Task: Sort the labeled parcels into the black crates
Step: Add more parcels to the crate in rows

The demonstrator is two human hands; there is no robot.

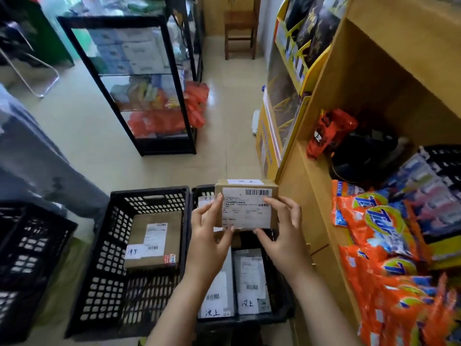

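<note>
With left hand and right hand pinching the parcel above the right-hand crate, match its handwritten tag to those inside, then lower it flat before easing the grip.

We see a matt cardboard parcel (paper label), perforated black plastic crates, glossy orange packets.

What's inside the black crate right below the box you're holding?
Two labeled parcels lie at the near end of the crate; another label shows at the far end. The held box, left hand and right hand cover the middle, so anything there is hidden.
</note>
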